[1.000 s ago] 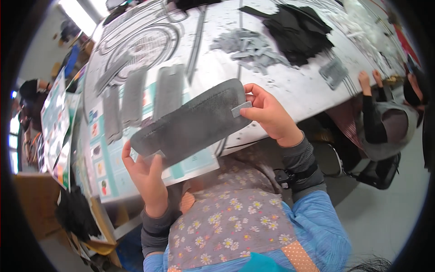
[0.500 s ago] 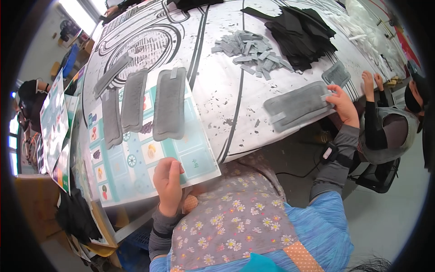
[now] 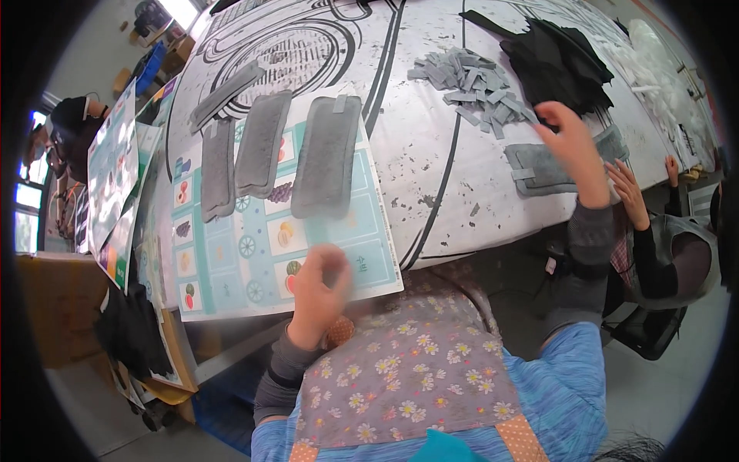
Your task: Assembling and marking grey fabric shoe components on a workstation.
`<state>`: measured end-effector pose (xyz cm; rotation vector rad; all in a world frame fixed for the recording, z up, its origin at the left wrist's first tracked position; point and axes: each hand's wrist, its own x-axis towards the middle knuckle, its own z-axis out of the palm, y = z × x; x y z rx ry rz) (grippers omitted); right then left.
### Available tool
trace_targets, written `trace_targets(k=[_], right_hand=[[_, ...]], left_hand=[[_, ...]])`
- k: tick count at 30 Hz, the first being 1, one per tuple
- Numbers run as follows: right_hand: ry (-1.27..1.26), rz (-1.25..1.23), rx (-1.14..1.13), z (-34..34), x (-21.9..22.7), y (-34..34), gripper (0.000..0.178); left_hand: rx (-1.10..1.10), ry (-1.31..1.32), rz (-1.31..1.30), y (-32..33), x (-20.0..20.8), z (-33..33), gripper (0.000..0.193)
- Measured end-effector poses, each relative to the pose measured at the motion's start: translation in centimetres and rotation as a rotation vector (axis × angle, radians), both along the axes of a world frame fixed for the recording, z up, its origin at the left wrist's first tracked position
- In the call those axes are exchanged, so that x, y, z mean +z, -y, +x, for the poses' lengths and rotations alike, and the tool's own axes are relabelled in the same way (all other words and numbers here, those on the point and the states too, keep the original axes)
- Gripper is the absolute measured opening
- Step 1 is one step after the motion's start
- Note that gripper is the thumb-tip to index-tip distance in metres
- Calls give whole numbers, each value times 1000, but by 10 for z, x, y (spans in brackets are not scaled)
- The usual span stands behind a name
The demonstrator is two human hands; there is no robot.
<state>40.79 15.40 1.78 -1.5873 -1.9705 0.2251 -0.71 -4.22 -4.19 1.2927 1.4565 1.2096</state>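
My right hand [image 3: 573, 150] hangs over a grey padded pad [image 3: 543, 175] lying near the table's right edge. Its fingertips are beside a heap of small grey fabric strips [image 3: 477, 83]; thumb and forefinger are apart, with nothing visible between them. My left hand [image 3: 318, 289], smeared by motion, hovers at the lower edge of a printed picture sheet [image 3: 369, 223], its fingers curved. On that sheet lie a wide grey pad [image 3: 327, 158] with a light tab, a narrower pad [image 3: 264, 144] and a slim pad [image 3: 218, 169]. Another grey pad [image 3: 225, 94] slants at the sheet's far left corner.
Black fabric pieces [image 3: 558, 65] are heaped behind the strips, and white stuffing [image 3: 654, 69] lies at the far right. On the right, a co-worker's hand [image 3: 630, 192] is at the table edge by another grey pad [image 3: 613, 145]. Printed boards [image 3: 115, 169] stand at left.
My right hand has let go of the grey pad's end and moved up and left toward the strips. My left hand has shifted slightly. The co-worker's hand has come closer to the pads.
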Motion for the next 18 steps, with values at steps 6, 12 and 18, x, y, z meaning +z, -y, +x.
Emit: trace_targets(k=[6,12,18], right_hand=[[412,-118,220,-79,-11,-47,25],[431,-647,230,-96,-24,-93,14],[363,-457,258,-111,-18,-67,11]], left_hand=[[-389,-696,369,2,28,6,32],[-322,-568,318,15,14,-13,30],[-372,-662,283,12,27,-14,34]])
